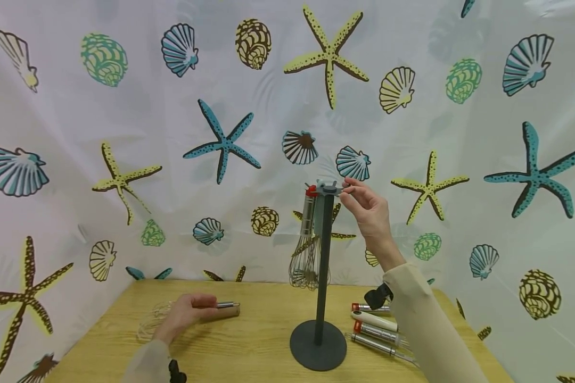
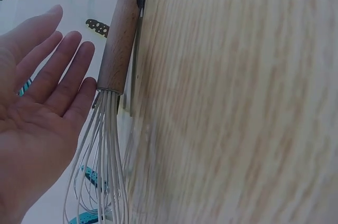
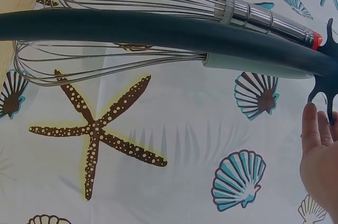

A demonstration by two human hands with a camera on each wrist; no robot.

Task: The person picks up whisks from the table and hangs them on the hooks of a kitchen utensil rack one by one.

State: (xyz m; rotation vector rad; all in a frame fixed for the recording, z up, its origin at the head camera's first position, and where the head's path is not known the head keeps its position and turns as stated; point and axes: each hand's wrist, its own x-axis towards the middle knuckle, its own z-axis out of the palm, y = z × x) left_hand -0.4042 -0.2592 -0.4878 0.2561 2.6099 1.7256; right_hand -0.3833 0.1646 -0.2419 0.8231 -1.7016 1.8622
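My right hand [image 1: 366,210] is up at the top of a dark utensil stand [image 1: 323,266], thumb and fingertips pinching one hook [image 3: 331,110] of its hook ring. From that ring hang a steel-handled whisk [image 1: 307,218] with a red end and a pale-handled whisk [image 3: 253,65] behind the post. My left hand [image 2: 45,92] is low at the table's left, fingers extended beside a whisk with a wooden handle [image 2: 120,44] that lies on the tabletop. A thin metal handle [image 1: 226,305] shows just behind the wooden one.
Right of the stand's round base [image 1: 318,346], several utensils lie together, among them a cream handle [image 1: 374,321] and a red-ended steel handle [image 1: 378,333]; my right sleeve partly covers them. A shell-and-starfish curtain [image 1: 249,64] surrounds the wooden table [image 1: 249,351].
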